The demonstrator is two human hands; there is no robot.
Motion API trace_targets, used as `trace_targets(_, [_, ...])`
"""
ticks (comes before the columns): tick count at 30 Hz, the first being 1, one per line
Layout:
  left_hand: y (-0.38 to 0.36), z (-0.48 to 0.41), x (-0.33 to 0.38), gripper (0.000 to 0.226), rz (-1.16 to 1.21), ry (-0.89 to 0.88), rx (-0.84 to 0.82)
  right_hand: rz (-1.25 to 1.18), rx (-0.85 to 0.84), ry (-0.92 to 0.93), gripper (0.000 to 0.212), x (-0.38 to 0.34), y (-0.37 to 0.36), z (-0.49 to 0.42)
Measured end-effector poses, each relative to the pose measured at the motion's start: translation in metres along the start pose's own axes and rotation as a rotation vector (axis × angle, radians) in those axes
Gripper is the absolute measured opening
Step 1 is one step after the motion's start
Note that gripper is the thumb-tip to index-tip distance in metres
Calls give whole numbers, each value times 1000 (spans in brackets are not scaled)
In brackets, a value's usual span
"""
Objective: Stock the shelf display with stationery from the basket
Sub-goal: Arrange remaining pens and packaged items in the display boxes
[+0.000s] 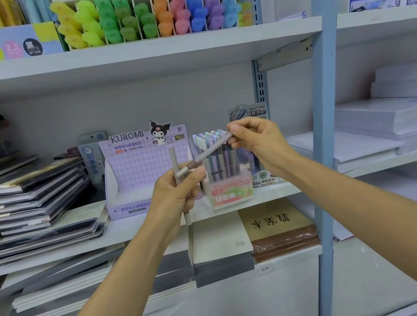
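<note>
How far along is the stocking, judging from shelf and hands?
Done: the clear pen box already stands nearly full of pastel pens. In hand: the left hand grips an upright grey pen; the right hand pinches a slanted pen. Left: placing both; the basket is out of view.

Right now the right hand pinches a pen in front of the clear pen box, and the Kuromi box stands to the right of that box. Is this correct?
Not quite. The right hand does pinch a pen in front of the clear pen box, but the Kuromi box stands to the left of that box. The head view shows it.
</note>
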State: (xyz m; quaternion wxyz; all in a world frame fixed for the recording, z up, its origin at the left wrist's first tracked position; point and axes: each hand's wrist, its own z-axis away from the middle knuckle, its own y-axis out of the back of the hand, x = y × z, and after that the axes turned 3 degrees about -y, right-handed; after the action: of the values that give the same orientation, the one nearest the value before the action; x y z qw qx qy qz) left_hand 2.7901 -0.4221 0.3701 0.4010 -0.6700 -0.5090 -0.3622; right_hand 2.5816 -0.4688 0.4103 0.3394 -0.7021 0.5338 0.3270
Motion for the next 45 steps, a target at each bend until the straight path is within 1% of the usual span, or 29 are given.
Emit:
trace_targets(2, [-1,-1,2,31,32,-72,82,-3,-33,-50,9,1,3,4])
trace_targets(5, [-4,-2,5,17,84,-164,203,58,-125,-122,9,4,4,11])
trace_targets(7, [-5,-1,7,16,97,-199,233,129,-223,-187,10,5,5,15])
trace_targets(9, [-6,0,9,17,40,-216,252,235,-317,-217,10,6,5,18])
trace_targets(11, [-8,1,11,16,-72,-240,244,316,-338,-198,10,6,2,20])
trace_targets(15, [-17,6,13,4,-143,-272,130,400,-262,-43,15,-3,-15,21])
trace_targets(17, [-21,6,12,5,-202,-260,85,388,-290,16,16,-8,-23,22])
trace_targets(20, [-25,7,10,7,-273,-257,35,382,-313,53,14,-11,-31,23])
trace_targets(23, [-23,6,7,6,-302,-250,17,319,-268,85,10,-14,-29,22])
trace_targets(25, [-21,2,5,10,-292,-149,59,255,-154,116,8,-19,-23,18])
trace_targets(27, [-20,-1,3,22,-230,-52,87,186,15,146,7,-25,-16,12])
trace_targets(29, [-20,-1,1,32,-226,-46,73,180,157,175,8,-28,-8,6])
trace_targets(32, [-19,3,-1,31,-227,-108,0,293,238,188,8,-21,-1,1])
trace_targets(35, [-17,5,-1,28,-257,-145,-41,421,237,187,7,-10,3,1])
trace_targets(38, [-17,6,-1,25,-246,-102,-61,492,208,162,7,1,5,2])
trace_targets(41, [-18,6,-2,22,-212,-27,-27,569,164,141,7,9,7,2])
trace_targets(45, [-16,7,-5,24,-265,-40,-52,621,82,125,11,6,11,-3])
